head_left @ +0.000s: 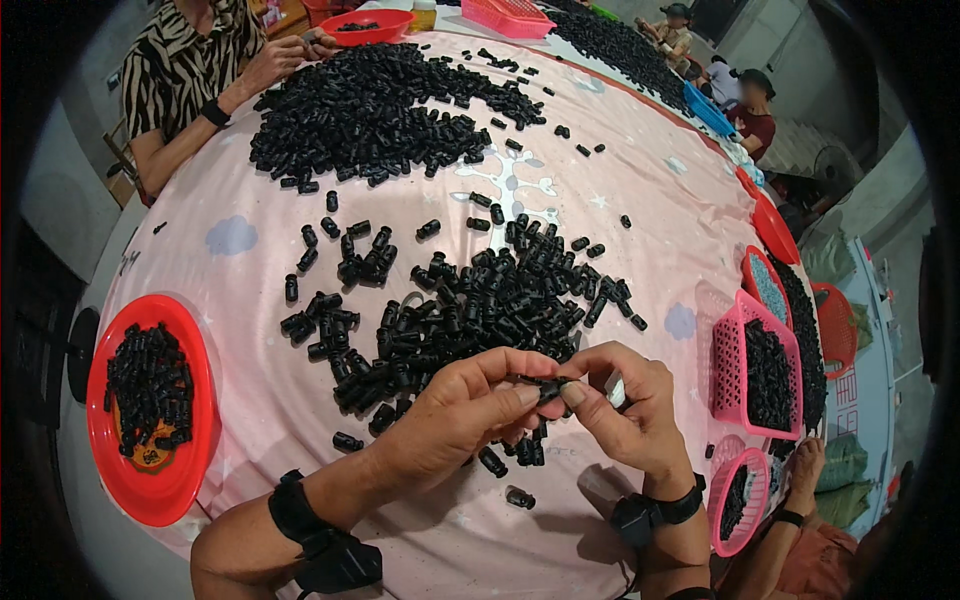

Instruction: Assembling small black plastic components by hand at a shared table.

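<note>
Above the near edge of a loose pile of small black barrel-shaped plastic parts (pixel 500 310), which look like cord locks, my two hands meet. Between thumb and fingers, my left hand (pixel 470 400) pinches one small black plastic part (pixel 549 388). My right hand (pixel 625 405) grips the same part from the other side, its thumb pressed on the end. Fingers partly cover the piece, so its details are hidden. A few loose parts (pixel 519 497) lie on the cloth just below my hands.
A red plate (pixel 205 430) of black parts stands at the left. Pink baskets (pixel 758 372) hold more at the right. A bigger black heap (pixel 370 110) lies farther back on the pink tablecloth (pixel 270 290). One person's hands (pixel 280 60) work at far left; another person's arm (pixel 803 480) shows at right.
</note>
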The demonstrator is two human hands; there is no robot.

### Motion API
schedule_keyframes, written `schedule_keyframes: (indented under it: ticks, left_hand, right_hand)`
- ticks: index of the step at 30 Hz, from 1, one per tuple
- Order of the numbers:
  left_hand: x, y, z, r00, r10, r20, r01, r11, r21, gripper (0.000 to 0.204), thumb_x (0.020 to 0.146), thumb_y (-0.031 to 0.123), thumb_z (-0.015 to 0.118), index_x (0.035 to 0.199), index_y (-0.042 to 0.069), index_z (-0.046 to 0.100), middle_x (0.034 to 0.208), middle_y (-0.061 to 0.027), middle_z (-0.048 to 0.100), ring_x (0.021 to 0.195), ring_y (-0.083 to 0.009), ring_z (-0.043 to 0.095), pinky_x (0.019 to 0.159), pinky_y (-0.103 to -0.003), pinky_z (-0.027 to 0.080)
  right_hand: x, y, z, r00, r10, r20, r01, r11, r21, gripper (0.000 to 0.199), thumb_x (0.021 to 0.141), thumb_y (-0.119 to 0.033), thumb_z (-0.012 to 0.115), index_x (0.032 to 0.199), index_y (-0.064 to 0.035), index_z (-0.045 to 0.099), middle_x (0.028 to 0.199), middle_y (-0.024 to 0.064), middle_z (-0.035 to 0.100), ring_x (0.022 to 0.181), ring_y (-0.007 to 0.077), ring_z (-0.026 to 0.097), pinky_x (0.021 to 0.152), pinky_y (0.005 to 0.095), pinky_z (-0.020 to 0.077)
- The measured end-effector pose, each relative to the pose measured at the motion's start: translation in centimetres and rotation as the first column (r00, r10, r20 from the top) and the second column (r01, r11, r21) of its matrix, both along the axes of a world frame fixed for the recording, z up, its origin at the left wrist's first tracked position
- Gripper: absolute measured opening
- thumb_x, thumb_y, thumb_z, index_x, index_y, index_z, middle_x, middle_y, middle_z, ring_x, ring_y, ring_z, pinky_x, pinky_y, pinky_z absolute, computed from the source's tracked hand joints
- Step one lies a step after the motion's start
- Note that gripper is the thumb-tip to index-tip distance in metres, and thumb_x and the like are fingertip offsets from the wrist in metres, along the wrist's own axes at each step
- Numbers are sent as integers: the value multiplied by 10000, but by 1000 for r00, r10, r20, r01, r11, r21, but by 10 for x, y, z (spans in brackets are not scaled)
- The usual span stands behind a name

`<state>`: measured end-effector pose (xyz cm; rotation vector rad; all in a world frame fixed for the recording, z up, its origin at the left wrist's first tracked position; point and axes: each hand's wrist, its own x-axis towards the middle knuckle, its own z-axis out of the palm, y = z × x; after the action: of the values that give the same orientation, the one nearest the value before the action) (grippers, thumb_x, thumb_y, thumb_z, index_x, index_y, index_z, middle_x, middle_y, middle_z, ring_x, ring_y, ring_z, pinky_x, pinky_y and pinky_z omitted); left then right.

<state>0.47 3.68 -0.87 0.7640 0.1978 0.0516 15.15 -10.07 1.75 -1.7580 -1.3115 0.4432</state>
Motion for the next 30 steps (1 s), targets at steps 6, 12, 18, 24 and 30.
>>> schedule_keyframes:
  ticks: [6,12,18,24,30]
  left_hand:
    - [2,3,0,996,15,-87,-11,999,46,235,939,158,556,1140,37,547,978,-58,641,812,-56,567,742,-189,469]
    - [0,1,-3,994,65,-86,-51,985,164,220,935,176,572,1099,29,578,909,-46,653,742,-45,551,682,-183,454]
    - [2,0,-8,992,127,-25,-124,986,114,219,955,175,540,1119,37,580,901,-33,648,752,-41,551,686,-179,450]
    - [0,1,-11,992,128,13,-128,988,83,215,966,199,527,1108,52,593,876,-5,631,773,-39,549,694,-179,437]
    - [2,-2,-14,990,141,12,-142,987,76,207,967,193,524,1096,53,604,906,3,628,796,-43,558,698,-185,445]
  right_hand:
    - [-1,-1,3,1000,-15,19,15,1000,25,140,839,-116,651,937,-19,631,566,33,586,501,50,530,461,209,384]
    - [-2,2,2,999,11,46,-12,1000,12,132,839,-107,653,930,-15,626,572,39,582,496,50,525,457,210,384]
    - [-4,1,3,999,-34,25,34,999,18,136,837,-114,670,919,-18,620,574,18,588,492,58,537,455,208,388]
    - [-11,1,4,1000,2,-23,-2,1000,-7,166,814,-123,701,915,-26,611,587,30,611,536,67,596,484,199,433]
    - [-18,4,4,998,-4,64,2,999,45,224,788,-119,730,969,-39,627,645,44,641,536,96,620,493,217,467]
